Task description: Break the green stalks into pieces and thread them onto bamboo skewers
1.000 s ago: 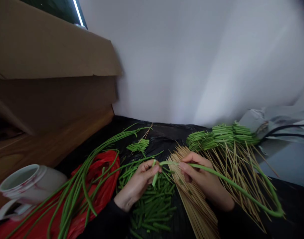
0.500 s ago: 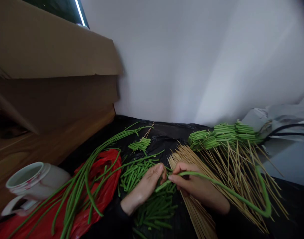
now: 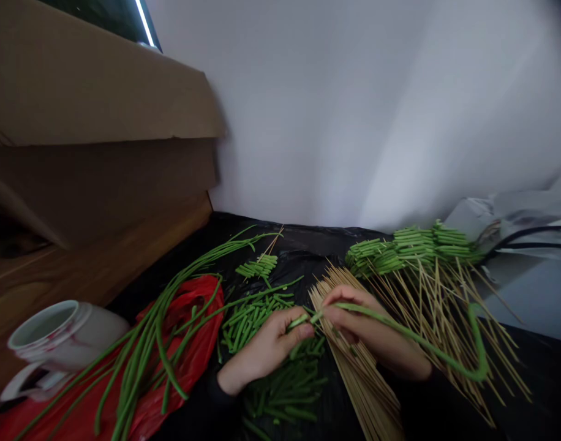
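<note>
My right hand (image 3: pixel 356 315) is closed around a long green bean (image 3: pixel 413 337). The bean's free length bends back over my right forearm side and hooks upward at its far end. Between the thumb and fingers of my left hand (image 3: pixel 275 340) is a short bean piece (image 3: pixel 297 321), close to the long bean's near tip. Whether the two are fully apart I cannot tell. Beneath my hands lies a pile of cut bean pieces (image 3: pixel 287 389). A bundle of bamboo skewers (image 3: pixel 361 380) runs under my right hand.
Uncut long beans (image 3: pixel 136 373) lie across a red plastic bag (image 3: pixel 200 343) at left, beside a white mug (image 3: pixel 73 337). Skewered bean pieces (image 3: pixel 413 248) are stacked at right; a smaller set (image 3: pixel 257 267) lies at the back. A cardboard box (image 3: pixel 101 92) stands at left against the wall.
My hands have drawn slightly apart, the right one rising a little. A short bean piece now shows in my left hand, and the long bean's hooked end has shifted left.
</note>
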A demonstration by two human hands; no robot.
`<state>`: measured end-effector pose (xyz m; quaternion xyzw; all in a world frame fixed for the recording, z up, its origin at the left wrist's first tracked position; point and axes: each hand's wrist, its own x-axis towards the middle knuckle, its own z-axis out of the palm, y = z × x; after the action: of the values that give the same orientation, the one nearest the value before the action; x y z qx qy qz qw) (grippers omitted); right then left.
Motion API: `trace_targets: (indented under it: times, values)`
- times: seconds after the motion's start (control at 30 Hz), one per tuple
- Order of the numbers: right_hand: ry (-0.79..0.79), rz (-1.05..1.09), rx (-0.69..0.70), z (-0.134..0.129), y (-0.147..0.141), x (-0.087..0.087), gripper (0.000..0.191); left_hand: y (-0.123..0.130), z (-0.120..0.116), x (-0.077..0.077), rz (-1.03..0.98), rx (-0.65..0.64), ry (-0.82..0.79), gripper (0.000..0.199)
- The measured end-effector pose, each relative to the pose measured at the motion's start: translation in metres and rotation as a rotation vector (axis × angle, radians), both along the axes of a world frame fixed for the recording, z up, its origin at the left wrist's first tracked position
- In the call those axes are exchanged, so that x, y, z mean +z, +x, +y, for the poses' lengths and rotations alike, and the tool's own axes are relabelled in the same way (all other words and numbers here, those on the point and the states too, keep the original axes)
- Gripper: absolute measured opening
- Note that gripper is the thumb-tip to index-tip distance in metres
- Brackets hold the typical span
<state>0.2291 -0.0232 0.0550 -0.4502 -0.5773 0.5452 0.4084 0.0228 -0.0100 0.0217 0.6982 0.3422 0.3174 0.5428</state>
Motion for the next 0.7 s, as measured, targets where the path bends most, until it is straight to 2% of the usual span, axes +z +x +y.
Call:
trace_targets:
  times: [0.07, 0.13, 0.33, 0.43, 0.47, 0.53, 0.7]
  values:
    - [0.089, -0.003, -0.094, 0.0, 0.005, 0.003, 0.023, -0.001, 0.003, -0.002, -0.072, 0.066, -0.043, 0.041]
    - [0.187, -0.052, -0.13, -0.001, 0.006, 0.005, 0.027, -0.002, 0.005, -0.005, -0.191, 0.134, -0.131, 0.041]
    - [0.578, -0.318, -0.099, -0.016, -0.008, 0.01, 0.034, -0.006, 0.017, -0.007, -0.632, 0.359, -0.4, 0.031]
    - [0.687, -0.38, -0.035, -0.025, -0.01, 0.016, 0.033, -0.011, 0.021, -0.002, -0.816, 0.512, -0.503, 0.029]
    - [0.683, -0.393, -0.007, -0.027, -0.01, 0.018, 0.032, -0.011, 0.02, 0.0, -0.812, 0.496, -0.511, 0.029]
    - [0.634, -0.404, 0.05, -0.027, -0.01, 0.02, 0.032, -0.009, 0.014, 0.003, -0.708, 0.35, -0.519, 0.032]
    - [0.471, -0.425, 0.102, -0.019, -0.012, 0.015, 0.034, -0.007, -0.003, 0.005, -0.236, -0.019, -0.431, 0.048]
